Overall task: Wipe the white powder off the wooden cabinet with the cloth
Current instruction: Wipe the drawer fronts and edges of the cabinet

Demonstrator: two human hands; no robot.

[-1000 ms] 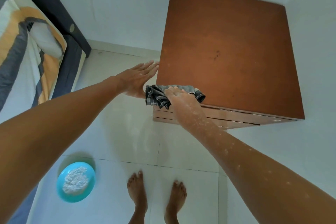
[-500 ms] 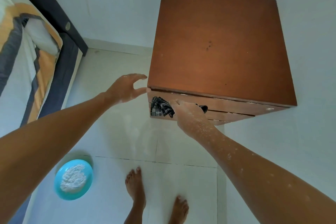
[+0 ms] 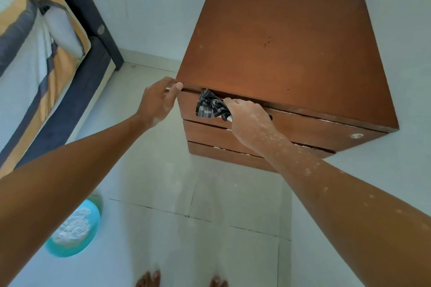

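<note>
Since a second ago the right hand [image 3: 250, 121] has dropped from the cabinet's top edge onto the upper drawer front, fingers curled round the bunched dark checked cloth [image 3: 211, 107] pressed near its left end. On the wooden cabinet [image 3: 291, 53], the left hand [image 3: 158, 100] now hooks the front left corner, thumb on the front edge. White powder [image 3: 275, 137] flecks the right wrist and drawer gaps.
</note>
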